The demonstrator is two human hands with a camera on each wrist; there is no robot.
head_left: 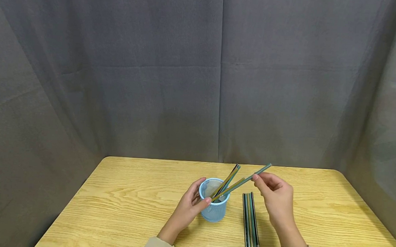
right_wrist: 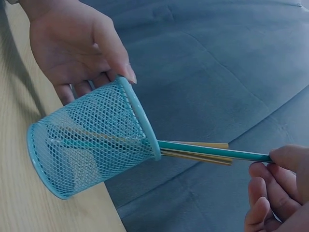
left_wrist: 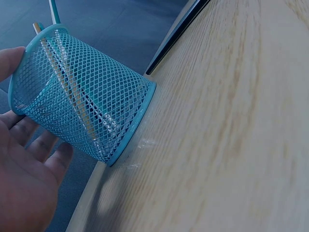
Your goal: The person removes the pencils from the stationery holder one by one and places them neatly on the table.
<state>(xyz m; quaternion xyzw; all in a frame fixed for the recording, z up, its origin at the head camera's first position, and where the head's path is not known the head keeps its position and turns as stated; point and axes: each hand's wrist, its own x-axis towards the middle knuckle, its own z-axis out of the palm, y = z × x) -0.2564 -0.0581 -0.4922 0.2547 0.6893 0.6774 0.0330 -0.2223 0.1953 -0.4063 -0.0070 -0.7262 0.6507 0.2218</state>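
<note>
A light blue mesh pencil cup (head_left: pixel 213 214) stands on the table, in the middle of the head view. My left hand (head_left: pixel 187 208) holds it from the left, thumb at the rim and fingers along the side. Several pencils (head_left: pixel 231 174), yellow, green and dark, lean to the right inside it. Between thumb and fingertips my right hand (head_left: pixel 278 196) pinches a green pencil (right_wrist: pixel 217 151) near its upper end. That pencil slants down through the cup's mouth, and its lower part shows through the mesh in the right wrist view.
To the right of the cup, a row of several pencils (head_left: pixel 251 225) lies side by side, silver ends toward me. The wooden table (head_left: pixel 130 194) reaches back to a grey curtain (head_left: pixel 159 99), which also hangs along both sides.
</note>
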